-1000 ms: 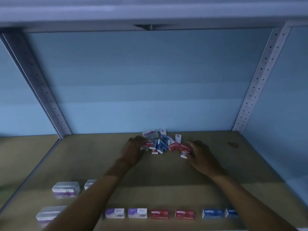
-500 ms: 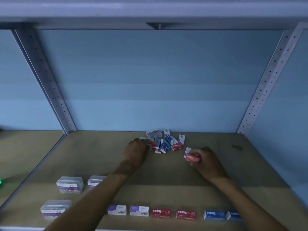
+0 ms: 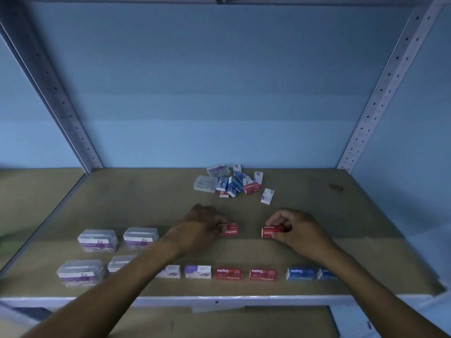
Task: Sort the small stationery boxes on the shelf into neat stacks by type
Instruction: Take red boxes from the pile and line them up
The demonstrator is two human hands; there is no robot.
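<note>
While held mid-shelf, one red staples box (image 3: 229,230) in left grip (image 3: 207,224), another (image 3: 271,231) in right grip (image 3: 291,229).

Bare shelf board (image 3: 136,203) lies open between the rear heap of mixed boxes (image 3: 231,182) and the front row of boxes (image 3: 246,274). Clear plastic cases (image 3: 97,240) block the front left. A stray purple-and-white box (image 3: 267,196) lies just right of the heap. Slotted uprights (image 3: 380,93) bound both sides.
</note>
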